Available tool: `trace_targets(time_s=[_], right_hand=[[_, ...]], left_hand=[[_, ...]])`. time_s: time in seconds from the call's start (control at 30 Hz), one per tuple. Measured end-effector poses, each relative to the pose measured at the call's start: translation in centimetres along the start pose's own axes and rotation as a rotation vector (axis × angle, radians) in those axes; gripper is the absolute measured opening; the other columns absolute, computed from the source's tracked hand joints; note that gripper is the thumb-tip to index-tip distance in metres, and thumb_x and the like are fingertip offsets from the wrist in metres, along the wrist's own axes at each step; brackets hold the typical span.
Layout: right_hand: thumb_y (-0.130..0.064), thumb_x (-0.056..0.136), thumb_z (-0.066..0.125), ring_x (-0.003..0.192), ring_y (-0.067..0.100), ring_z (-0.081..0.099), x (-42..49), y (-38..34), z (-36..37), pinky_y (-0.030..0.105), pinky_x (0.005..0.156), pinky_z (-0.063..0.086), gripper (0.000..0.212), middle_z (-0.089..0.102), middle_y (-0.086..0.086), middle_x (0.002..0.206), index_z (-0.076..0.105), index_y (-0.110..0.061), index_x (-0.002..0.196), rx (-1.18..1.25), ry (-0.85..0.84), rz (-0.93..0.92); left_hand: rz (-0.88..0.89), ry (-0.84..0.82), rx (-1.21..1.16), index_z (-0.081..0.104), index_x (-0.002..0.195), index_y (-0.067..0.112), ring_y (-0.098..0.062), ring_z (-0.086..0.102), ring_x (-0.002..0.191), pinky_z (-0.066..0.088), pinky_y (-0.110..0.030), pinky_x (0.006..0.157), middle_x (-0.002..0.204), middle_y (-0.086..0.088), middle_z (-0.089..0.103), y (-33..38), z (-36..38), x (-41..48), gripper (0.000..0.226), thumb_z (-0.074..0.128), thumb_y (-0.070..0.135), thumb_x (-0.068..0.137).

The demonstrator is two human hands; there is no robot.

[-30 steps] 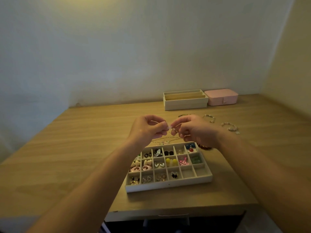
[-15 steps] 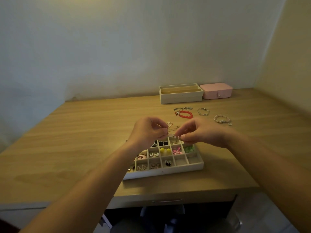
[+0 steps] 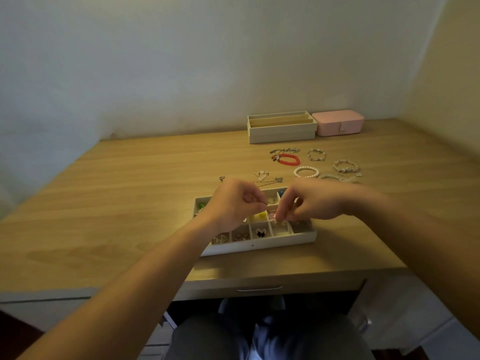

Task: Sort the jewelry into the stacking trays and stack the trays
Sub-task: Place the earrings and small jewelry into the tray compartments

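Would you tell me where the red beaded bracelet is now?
Head view: the red beaded bracelet lies on the wooden table, right of centre, between the stacked cream trays behind and the white pearl bracelet nearer.

No lettering, label, brand or number is legible on the compartment tray (image 3: pixel 259 246) at centre, stacked trays (image 3: pixel 281 133), pink box (image 3: pixel 337 123) or desk (image 3: pixel 130 203).

Dim, warm yellowish light, brightest on upper wall (image 3: pixel 233 35); wall's left side cooler, bluish. Soft shadow on table (image 3: pixel 104 203) in front of tray (image 3: pixel 259 246). Left hand (image 3: pixel 231 206) and right hand (image 3: pixel 319 201) slightly motion-blurred, fingertips smeared. Wide-angle bending at edges. Under-table area very dark.
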State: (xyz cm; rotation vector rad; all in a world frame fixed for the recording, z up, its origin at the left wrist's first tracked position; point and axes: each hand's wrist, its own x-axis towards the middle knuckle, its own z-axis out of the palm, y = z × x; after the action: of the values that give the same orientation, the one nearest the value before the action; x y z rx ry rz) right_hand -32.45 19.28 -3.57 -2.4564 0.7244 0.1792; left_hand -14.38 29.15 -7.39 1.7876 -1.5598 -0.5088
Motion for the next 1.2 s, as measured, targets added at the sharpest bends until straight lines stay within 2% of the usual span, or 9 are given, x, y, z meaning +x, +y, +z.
trace_targets(time_s=[0.1, 0.27, 0.47, 0.57, 0.7, 0.83, 1.0, 1.1, 1.2], right_hand=[[-0.005, 0.093, 0.067, 0.091, -0.002, 0.067, -0.2, -0.2, -0.2, 0.016, 0.076, 0.056, 0.028, 0.073, -0.018, 0.098, 0.079, -0.027, 0.106, 0.028, -0.022, -0.012], [0.002, 0.085, 0.075, 0.085, 0.001, 0.074, 0.0, -0.3, 0.2, 0.022, 0.078, 0.061, 0.028, 0.079, -0.008, 0.092, 0.079, -0.019, 0.103, 0.102, 0.009, -0.021], [-0.007, 0.079, 0.085, 0.076, -0.001, 0.070, -0.3, -0.4, 0.7, 0.016, 0.066, 0.055, 0.022, 0.074, -0.012, 0.081, 0.074, -0.025, 0.088, 0.049, 0.057, -0.032], [-0.007, 0.082, 0.082, 0.077, -0.003, 0.070, -0.5, -0.3, 0.6, 0.011, 0.063, 0.052, 0.020, 0.076, -0.013, 0.081, 0.077, -0.024, 0.091, 0.036, 0.030, -0.029], [0.003, 0.088, 0.070, 0.078, 0.001, 0.073, -0.7, -0.2, 0.4, 0.016, 0.066, 0.056, 0.027, 0.077, -0.011, 0.082, 0.080, -0.021, 0.095, 0.073, 0.048, -0.029], [0.004, 0.089, 0.068, 0.077, 0.001, 0.072, -1.0, 0.0, 0.5, 0.018, 0.067, 0.057, 0.029, 0.076, -0.012, 0.082, 0.079, -0.022, 0.093, 0.088, 0.041, -0.045], [-0.001, 0.091, 0.063, 0.085, 0.000, 0.072, -0.9, 0.0, 0.7, 0.025, 0.080, 0.061, 0.032, 0.076, -0.013, 0.092, 0.079, -0.028, 0.098, 0.026, -0.028, -0.051], [-0.003, 0.093, 0.060, 0.081, 0.003, 0.072, -1.1, -0.3, 0.6, 0.024, 0.079, 0.061, 0.029, 0.076, -0.010, 0.092, 0.078, -0.024, 0.099, 0.037, -0.012, -0.057], [-0.001, 0.091, 0.058, 0.079, 0.007, 0.073, -1.2, -0.2, 0.7, 0.023, 0.074, 0.060, 0.026, 0.076, -0.005, 0.088, 0.077, -0.019, 0.090, 0.097, 0.088, -0.065]], left_hand=[[0.017, -0.004, 0.014, 0.079, 0.087, 0.020, -0.020, 0.070, 0.080, 0.057, -0.034, 0.077, 0.079, -0.003, 0.075, 0.1, 0.4, 0.0, 0.009, 0.079, 0.011, 0.084], [0.028, -0.032, 0.029, 0.079, 0.090, 0.018, -0.022, 0.071, 0.079, 0.058, -0.040, 0.079, 0.080, -0.005, 0.075, 0.3, 0.8, -0.1, 0.008, 0.081, 0.014, 0.083], [0.033, -0.054, 0.012, 0.073, 0.092, 0.020, -0.017, 0.072, 0.077, 0.061, -0.042, 0.079, 0.080, 0.000, 0.075, 0.7, 0.8, -0.4, 0.018, 0.084, 0.013, 0.080], [0.045, -0.067, 0.019, 0.069, 0.089, 0.022, -0.014, 0.072, 0.076, 0.061, -0.040, 0.078, 0.081, 0.001, 0.074, 1.0, 0.8, -0.5, 0.022, 0.086, 0.012, 0.078], [0.066, -0.101, 0.038, 0.066, 0.086, 0.024, -0.013, 0.073, 0.077, 0.062, -0.040, 0.078, 0.080, 0.001, 0.074, 1.1, 0.9, -0.4, 0.025, 0.086, 0.011, 0.077], [0.084, -0.117, 0.111, 0.061, 0.081, 0.033, -0.008, 0.070, 0.075, 0.061, -0.034, 0.076, 0.077, 0.009, 0.070, 1.6, 1.0, -0.4, 0.031, 0.087, 0.016, 0.077], [0.112, -0.128, 0.256, 0.062, 0.084, 0.031, -0.007, 0.065, 0.077, 0.055, -0.028, 0.070, 0.081, 0.011, 0.066, 2.2, 1.1, 0.0, 0.026, 0.086, 0.021, 0.078], [0.126, -0.128, 0.328, 0.063, 0.083, 0.027, -0.012, 0.065, 0.078, 0.056, -0.033, 0.072, 0.079, 0.010, 0.065, 2.6, 1.3, 0.2, 0.024, 0.084, 0.019, 0.078], [0.205, -0.106, 0.432, 0.070, 0.092, 0.021, -0.018, 0.065, 0.081, 0.056, -0.038, 0.073, 0.082, 0.005, 0.070, 3.1, 1.6, 0.2, 0.019, 0.082, 0.026, 0.078]])
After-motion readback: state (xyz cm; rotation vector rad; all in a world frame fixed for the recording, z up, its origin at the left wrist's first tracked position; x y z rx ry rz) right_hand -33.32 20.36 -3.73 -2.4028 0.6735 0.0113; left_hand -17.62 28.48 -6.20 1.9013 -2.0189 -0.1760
